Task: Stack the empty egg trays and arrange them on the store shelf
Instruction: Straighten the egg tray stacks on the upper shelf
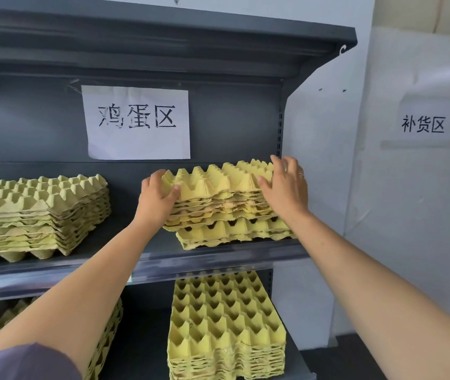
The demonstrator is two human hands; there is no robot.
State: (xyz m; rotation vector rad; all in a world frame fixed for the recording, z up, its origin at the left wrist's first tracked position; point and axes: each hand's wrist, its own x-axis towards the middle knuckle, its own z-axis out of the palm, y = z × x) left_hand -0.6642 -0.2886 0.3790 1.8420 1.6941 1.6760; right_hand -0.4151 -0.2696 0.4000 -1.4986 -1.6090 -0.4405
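Both hands are closed around the upper bundle of yellow egg trays (pixel 219 187) on the right end of the middle shelf (pixel 147 259): the left hand (pixel 158 197) cups the bundle's left edge with the thumb over the top tray, and the right hand (pixel 287 185) presses its right side with fingers spread across the top, a ring on one finger. That bundle sits on a lower pair of trays (pixel 232 233) which juts forward and to the right, so the two parts are not lined up. To do this step well, I would keep the grip even on both sides, lift the bundle slightly rather than drag it, and turn it until its cups drop into those below; paper pulp catches and tears if forced. Then both parts should be slid back together, clear of the shelf's front lip. Whether the bundle's rear edge touches the back panel (pixel 232 124) is hard to tell from here. The neat stack at the left (pixel 40 212) gives the line to match, under the paper sign (pixel 137 122).
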